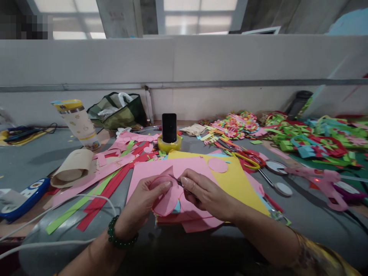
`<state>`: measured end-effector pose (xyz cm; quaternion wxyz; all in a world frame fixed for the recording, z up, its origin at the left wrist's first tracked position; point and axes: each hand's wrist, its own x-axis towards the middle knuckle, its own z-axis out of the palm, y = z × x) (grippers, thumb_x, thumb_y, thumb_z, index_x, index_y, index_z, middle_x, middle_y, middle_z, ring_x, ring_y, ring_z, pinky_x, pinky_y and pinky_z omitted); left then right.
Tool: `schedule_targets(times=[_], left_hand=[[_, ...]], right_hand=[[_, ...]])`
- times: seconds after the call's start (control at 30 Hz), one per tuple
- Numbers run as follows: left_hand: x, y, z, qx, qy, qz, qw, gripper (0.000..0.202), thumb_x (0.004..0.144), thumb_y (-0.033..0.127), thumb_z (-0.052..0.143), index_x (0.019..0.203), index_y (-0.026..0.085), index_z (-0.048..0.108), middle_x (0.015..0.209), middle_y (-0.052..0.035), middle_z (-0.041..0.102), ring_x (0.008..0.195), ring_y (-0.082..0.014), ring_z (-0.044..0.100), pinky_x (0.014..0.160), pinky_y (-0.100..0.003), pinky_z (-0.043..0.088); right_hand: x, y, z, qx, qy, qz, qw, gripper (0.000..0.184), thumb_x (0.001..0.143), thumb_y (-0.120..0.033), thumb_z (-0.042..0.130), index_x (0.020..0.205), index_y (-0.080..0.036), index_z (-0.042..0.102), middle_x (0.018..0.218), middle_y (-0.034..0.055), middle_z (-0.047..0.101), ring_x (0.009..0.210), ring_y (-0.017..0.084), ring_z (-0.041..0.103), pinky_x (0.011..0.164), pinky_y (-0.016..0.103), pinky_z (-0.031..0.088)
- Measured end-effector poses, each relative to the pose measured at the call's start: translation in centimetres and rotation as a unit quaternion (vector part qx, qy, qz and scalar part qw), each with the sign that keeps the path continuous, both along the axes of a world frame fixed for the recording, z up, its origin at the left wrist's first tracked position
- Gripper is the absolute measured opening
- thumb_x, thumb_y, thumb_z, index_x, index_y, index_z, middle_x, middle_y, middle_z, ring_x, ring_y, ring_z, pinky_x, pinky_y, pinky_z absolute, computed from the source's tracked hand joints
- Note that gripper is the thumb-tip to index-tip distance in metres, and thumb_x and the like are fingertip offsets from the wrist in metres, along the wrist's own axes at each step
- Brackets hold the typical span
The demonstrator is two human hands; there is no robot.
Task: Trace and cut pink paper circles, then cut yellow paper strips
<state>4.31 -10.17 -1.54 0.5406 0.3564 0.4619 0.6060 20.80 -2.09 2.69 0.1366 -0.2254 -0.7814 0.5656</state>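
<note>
My left hand [149, 199] pinches a round-cut piece of pink paper [167, 199] between thumb and fingers; a pointed offcut sticks up from its top edge. In my right hand [201, 188] is a pair of dark scissors [177, 179], mostly hidden by the fingers, with the narrow tip at the paper's upper right edge. Beneath both hands lie pink sheets [143, 168] over a yellow sheet [244, 180]. A loose pink paper circle [217, 165] rests on the yellow sheet, right of the pink one.
A phone [169, 128] stands in a yellow tape roll [169, 145] ahead. Red-handled scissors [253, 155] and a pink glue gun [324, 176] lie at right. Paper strips [97, 207], a cardboard tube [73, 166] and a tumbler [77, 124] are at left. Paper flowers [235, 124] sit behind.
</note>
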Motion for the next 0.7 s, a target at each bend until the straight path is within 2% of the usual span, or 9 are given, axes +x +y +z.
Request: schedule_targets(times=[0.17, 0.37, 0.57, 0.7], left_hand=[[-0.1, 0.0, 0.1, -0.004, 0.010, -0.012, 1.000, 0.025, 0.073, 0.034, 0.073, 0.088, 0.015, 0.071, 0.070, -0.0010, 0.065, 0.065, -0.0109, 0.054, 0.061, -0.020, 0.042], [-0.3, -0.2, 0.1, -0.012, 0.018, -0.023, 0.999, 0.025, 0.075, 0.039, 0.069, 0.077, 0.014, 0.069, 0.065, -0.0003, 0.062, 0.057, -0.0088, 0.050, 0.055, -0.019, 0.039], [-0.4, -0.1, 0.5, -0.013, 0.033, -0.051, 0.998, 0.027, 0.075, 0.035, 0.070, 0.093, 0.014, 0.072, 0.073, -0.0037, 0.067, 0.063, -0.0117, 0.054, 0.064, -0.023, 0.043], [-0.4, -0.1, 0.9, -0.018, 0.049, -0.068, 0.996, 0.031, 0.075, 0.037, 0.069, 0.095, 0.014, 0.072, 0.077, -0.0048, 0.068, 0.065, -0.0135, 0.055, 0.065, -0.025, 0.043]], right_hand=[[0.1, 0.0, -0.1, 0.013, -0.007, 0.002, 1.000, 0.034, 0.095, -0.049, 0.030, 0.080, -0.020, 0.037, 0.060, -0.0070, 0.038, 0.050, 0.006, 0.031, 0.044, 0.019, 0.025], [0.2, 0.0, 0.3, 0.030, -0.032, 0.004, 0.999, 0.034, 0.095, -0.050, 0.029, 0.081, -0.020, 0.038, 0.059, -0.0073, 0.038, 0.049, 0.007, 0.031, 0.046, 0.020, 0.026], [0.3, -0.2, 1.1, 0.047, -0.058, 0.020, 0.997, 0.033, 0.096, -0.048, 0.029, 0.082, -0.020, 0.040, 0.062, -0.0066, 0.038, 0.052, 0.007, 0.033, 0.048, 0.020, 0.028], [0.3, -0.2, 1.1, 0.057, -0.062, 0.022, 0.996, 0.033, 0.096, -0.047, 0.029, 0.082, -0.019, 0.040, 0.064, -0.0057, 0.039, 0.053, 0.007, 0.034, 0.047, 0.019, 0.029]])
